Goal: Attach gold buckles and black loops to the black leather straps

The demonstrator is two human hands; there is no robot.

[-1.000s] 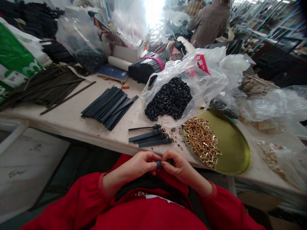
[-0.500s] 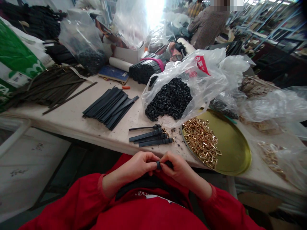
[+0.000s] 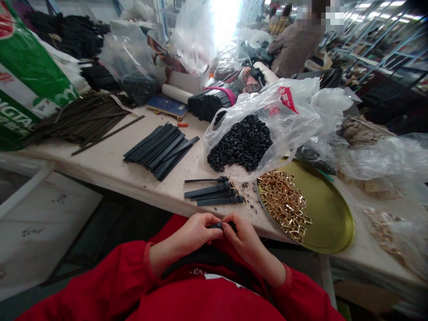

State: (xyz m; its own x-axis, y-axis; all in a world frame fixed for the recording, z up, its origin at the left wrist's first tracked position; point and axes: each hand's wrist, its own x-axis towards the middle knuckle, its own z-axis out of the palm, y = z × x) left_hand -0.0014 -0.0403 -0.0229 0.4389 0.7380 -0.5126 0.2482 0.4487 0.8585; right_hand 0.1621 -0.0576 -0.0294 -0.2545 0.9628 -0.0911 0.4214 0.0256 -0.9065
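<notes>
Close to my body, just off the table's front edge, my left hand (image 3: 201, 228) and my right hand (image 3: 239, 229) meet, both pinching one dark strap (image 3: 216, 226). Fingers cover most of it, so any buckle or loop on it is hidden. Beyond my hands lie several finished-looking black straps with gold buckles (image 3: 216, 195), side by side. A stack of flat black strips (image 3: 160, 149) rests to the left. Small black loops (image 3: 242, 140) fill an open clear plastic bag (image 3: 290, 96). Gold buckles (image 3: 284, 200) are heaped on the left side of a round gold-coloured tray (image 3: 329, 218).
Brown strips (image 3: 90, 118) and a green bag (image 3: 43, 84) occupy the table's left end. Behind are a blue notebook (image 3: 167, 106), a bundle of black strips (image 3: 207, 104) and more plastic bags. A person (image 3: 296, 42) stands in the background. White bins (image 3: 50, 223) are at lower left.
The whole view has shifted slightly, so table things appear a little further right and lower. My fingers have changed their hold on the strap, and the right hand is more upright.
</notes>
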